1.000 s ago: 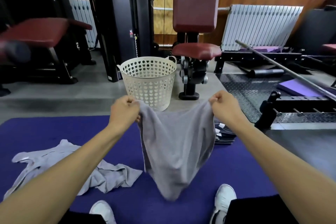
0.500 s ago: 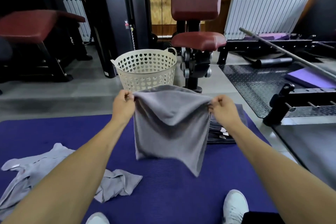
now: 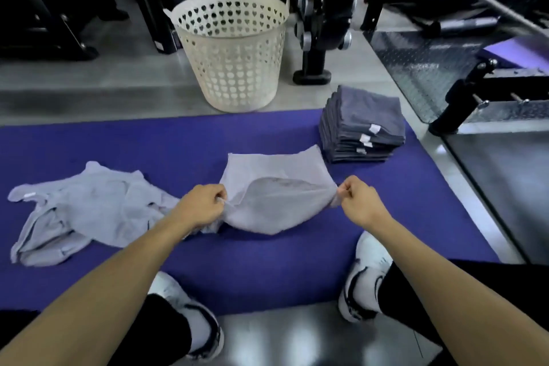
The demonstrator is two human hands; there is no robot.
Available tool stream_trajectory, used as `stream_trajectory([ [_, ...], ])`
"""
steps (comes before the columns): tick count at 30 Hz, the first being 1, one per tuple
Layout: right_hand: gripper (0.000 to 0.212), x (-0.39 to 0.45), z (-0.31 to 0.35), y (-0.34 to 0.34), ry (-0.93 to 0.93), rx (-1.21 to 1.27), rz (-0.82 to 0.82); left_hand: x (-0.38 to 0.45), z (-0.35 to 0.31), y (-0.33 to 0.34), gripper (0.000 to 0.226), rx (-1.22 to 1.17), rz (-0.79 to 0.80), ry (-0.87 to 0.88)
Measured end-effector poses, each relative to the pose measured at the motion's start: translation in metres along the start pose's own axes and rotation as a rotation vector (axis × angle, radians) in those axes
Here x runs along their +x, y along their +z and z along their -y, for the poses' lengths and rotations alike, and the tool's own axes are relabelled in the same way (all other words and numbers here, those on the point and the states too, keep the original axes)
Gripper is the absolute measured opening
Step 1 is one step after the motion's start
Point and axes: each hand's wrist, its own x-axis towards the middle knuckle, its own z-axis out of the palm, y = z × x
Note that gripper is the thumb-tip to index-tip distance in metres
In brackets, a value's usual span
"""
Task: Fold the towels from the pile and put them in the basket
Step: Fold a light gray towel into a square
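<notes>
Step in hand: first fold of one towel (image 3: 276, 187). The towel is laid on the mat (image 3: 178, 140), centre, approx. midway between the pile (image 3: 86, 211) at left and the stack (image 3: 364, 125) at right. Its near corners are pinched: one by the left hand (image 3: 202, 208), one by the right hand (image 3: 361, 202), fingers curled tight on the cloth. The near half is lifted and doubled over; the far edge rests flat.

The basket (image 3: 234, 47) stands on the floor beyond the mat; no towel is seen inside.

Next move, est.: near corners to be matched to far corners, cloth to be smoothed, then folded again.
</notes>
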Motion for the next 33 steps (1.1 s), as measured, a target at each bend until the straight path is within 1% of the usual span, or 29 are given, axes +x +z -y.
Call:
stream_trajectory([
  [2, 0.013, -0.015, -0.018, 0.014, 0.060, -0.059, 0.057, -0.011, 0.007, 0.015, 0.025, -0.023, 0.074, -0.017],
  [4, 0.015, -0.025, -0.029, 0.024, 0.099, -0.096, 0.099, -0.019, 0.013, 0.025, 0.028, -0.110, 0.090, -0.037],
  [6, 0.015, -0.031, -0.037, 0.030, 0.097, -0.113, 0.116, -0.026, 0.018, 0.034, 0.026, -0.161, 0.144, -0.066],
  [9, 0.013, -0.036, -0.048, 0.039, 0.063, -0.134, 0.158, -0.030, 0.027, 0.047, 0.029, -0.114, 0.276, -0.064],
  [12, 0.018, -0.041, -0.063, 0.047, 0.065, -0.243, 0.306, -0.033, 0.034, 0.061, 0.030, -0.043, 0.372, -0.055],
  [14, 0.013, -0.041, -0.069, 0.050, 0.083, -0.351, 0.412, -0.034, 0.035, 0.068, 0.026, -0.022, 0.422, -0.049],
  [15, 0.011, -0.039, -0.068, 0.051, 0.082, -0.378, 0.434, -0.033, 0.034, 0.070, 0.024, -0.029, 0.427, -0.051],
  [18, 0.015, -0.025, -0.055, 0.054, 0.077, -0.278, 0.376, -0.020, 0.034, 0.074, 0.019, -0.152, 0.364, -0.109],
  [20, 0.016, -0.008, -0.039, 0.058, 0.057, -0.192, 0.324, -0.004, 0.033, 0.075, 0.016, -0.165, 0.291, -0.122],
  [21, 0.017, 0.002, -0.031, 0.061, 0.039, -0.160, 0.313, 0.005, 0.032, 0.074, 0.017, -0.152, 0.278, -0.108],
  [24, 0.018, 0.035, -0.009, 0.073, -0.002, -0.074, 0.321, 0.039, 0.037, 0.065, 0.015, -0.063, 0.320, -0.049],
  [28, 0.016, 0.086, 0.018, 0.100, -0.017, 0.035, 0.322, 0.096, 0.065, 0.047, 0.012, 0.067, 0.354, -0.028],
  [31, 0.017, 0.122, 0.033, 0.122, -0.023, 0.052, 0.333, 0.145, 0.089, 0.041, 0.012, 0.145, 0.373, -0.014],
  [33, 0.017, 0.147, 0.040, 0.141, -0.015, 0.065, 0.338, 0.180, 0.105, 0.043, 0.013, 0.152, 0.361, -0.021],
])
